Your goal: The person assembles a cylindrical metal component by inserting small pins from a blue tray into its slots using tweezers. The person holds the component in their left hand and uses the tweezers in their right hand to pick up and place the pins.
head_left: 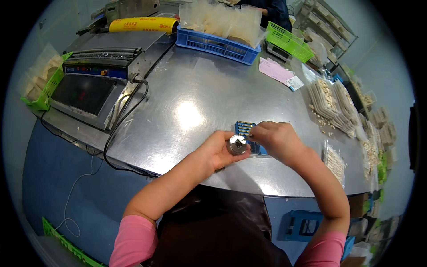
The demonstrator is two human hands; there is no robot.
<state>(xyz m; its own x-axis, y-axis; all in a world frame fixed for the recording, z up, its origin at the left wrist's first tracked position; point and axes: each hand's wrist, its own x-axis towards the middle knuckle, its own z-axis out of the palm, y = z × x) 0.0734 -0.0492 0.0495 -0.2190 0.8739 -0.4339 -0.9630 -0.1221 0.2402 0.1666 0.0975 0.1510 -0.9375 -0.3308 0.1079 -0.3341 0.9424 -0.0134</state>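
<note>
My left hand (218, 151) is closed round a short silver metal cylinder (231, 148), whose round end with a dark square recess faces up. Close to that end, my right hand (272, 137) pinches a small thin piece at its fingertips, too small to name. Just beyond both hands lies a blue case (243, 127) with rows of small brass-coloured pieces, partly hidden by the right hand. Both hands are above the near part of the metal table (191, 89).
A sealing machine (95, 84) with a black cable stands at the left. A blue basket (213, 42) of clear bags and a green basket (289, 42) stand at the back. Pink paper (275, 69) and stacked trays of pale pieces (327, 100) lie rightward. A person (271, 11) is at the far side.
</note>
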